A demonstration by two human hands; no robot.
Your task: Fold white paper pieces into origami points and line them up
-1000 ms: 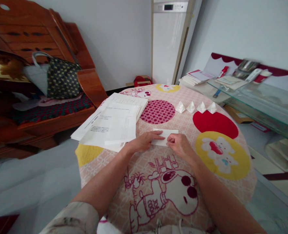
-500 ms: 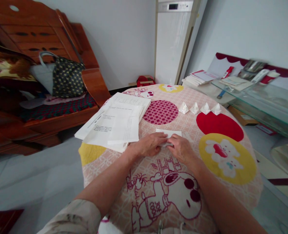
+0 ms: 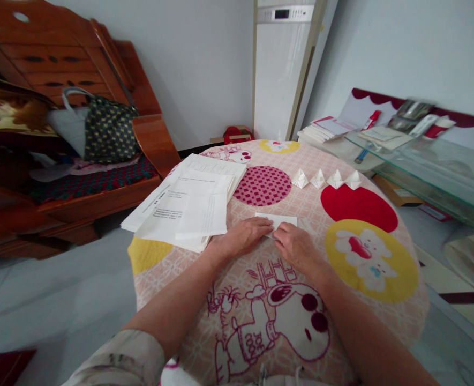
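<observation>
A small folded piece of white paper (image 3: 281, 219) lies flat on the round table, partly hidden by my fingers. My left hand (image 3: 248, 236) rests over its left part, fingers stretched out together and pressing it down. On the near edge, my right hand (image 3: 295, 245) has its fingers curled, thumb and forefinger closed on the paper. Beyond my hands, several folded white paper pyramids (image 3: 318, 179) stand in a row. To the left of my hands is a pile of printed paper sheets (image 3: 192, 201), its near corner close to my left wrist.
A patterned cloth (image 3: 261, 300) covers the table. Right of it stands a glass-topped table (image 3: 441, 166) with papers, a metal pot (image 3: 415, 113) and a red marker-like item (image 3: 371, 120). A wooden bench (image 3: 152, 142) with bags stands left; a white air conditioner (image 3: 280, 69) is behind.
My left fingertips have drawn slightly left, away from my right fingers, so more of the paper shows between the hands. The view has shifted a little; the pyramids and sheets stay put.
</observation>
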